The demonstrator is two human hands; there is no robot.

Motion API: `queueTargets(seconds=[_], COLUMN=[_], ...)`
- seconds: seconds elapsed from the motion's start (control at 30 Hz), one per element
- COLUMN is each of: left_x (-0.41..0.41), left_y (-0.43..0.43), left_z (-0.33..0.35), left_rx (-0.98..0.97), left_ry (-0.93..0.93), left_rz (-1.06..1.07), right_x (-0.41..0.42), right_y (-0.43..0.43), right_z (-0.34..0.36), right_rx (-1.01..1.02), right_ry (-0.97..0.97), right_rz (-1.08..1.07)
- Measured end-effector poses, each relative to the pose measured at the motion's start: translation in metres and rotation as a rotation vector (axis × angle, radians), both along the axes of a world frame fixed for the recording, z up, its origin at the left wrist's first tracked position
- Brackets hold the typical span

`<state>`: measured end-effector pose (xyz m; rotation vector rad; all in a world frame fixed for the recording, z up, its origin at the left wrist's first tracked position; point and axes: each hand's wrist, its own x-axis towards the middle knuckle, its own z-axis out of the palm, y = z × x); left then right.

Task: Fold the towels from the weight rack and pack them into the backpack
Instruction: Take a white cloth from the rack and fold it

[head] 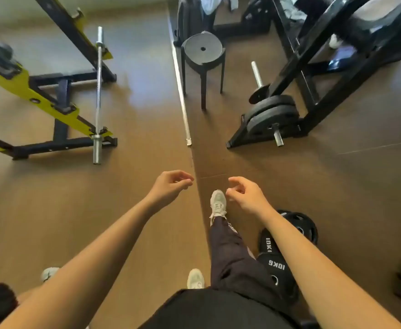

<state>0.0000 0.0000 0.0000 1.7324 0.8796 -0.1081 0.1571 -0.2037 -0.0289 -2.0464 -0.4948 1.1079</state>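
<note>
**Towels Are Far Ahead, Hands Are Holding Nothing**

Both of your hands are reaching out in front of you. Your left hand [173, 186] is holding nothing, and its fingers are curling softly. Your right hand [244, 193] is holding nothing too, with its fingers half bent. Neither hand is touching anything.

The towels are hanging well apart from your hands, at the far top of the view. A pale blue towel [209, 7] is drooping over something dark. Another pale piece [233, 2] is hanging just beside it. Both are blurry, so I am only guessing they are towels.

They are lying straight ahead and a little to the right. So your right hand is on the nearer side, but only by a bit. The cloth is hanging down, so its long side is running up and down.

A black stool [203, 86] with a grey weight plate [203, 47] on top is standing between you and the towels. The black weight rack [287, 72] is standing to the right. A dark shape [188, 20] just left of the towels might be the backpack, but I cannot tell.

I think no folding is starting yet.
</note>
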Motion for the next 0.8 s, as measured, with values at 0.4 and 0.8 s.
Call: queueTargets(seconds=[0.4,0.8], left_x=[0.211,0.374], left_y=[0.194,0.433], left_z=[0.02,-0.006], left_rx=[0.01,-0.071], left_ry=[0.038,-0.005], left_rz=[0.089,0.22], right_x=[0.243,0.403], right_y=[0.208,0.444], right_z=[0.007,0.012], right_rx=[-0.07,-0.143], right_ry=[-0.075,-0.048], right_rz=[0.158,0.058])
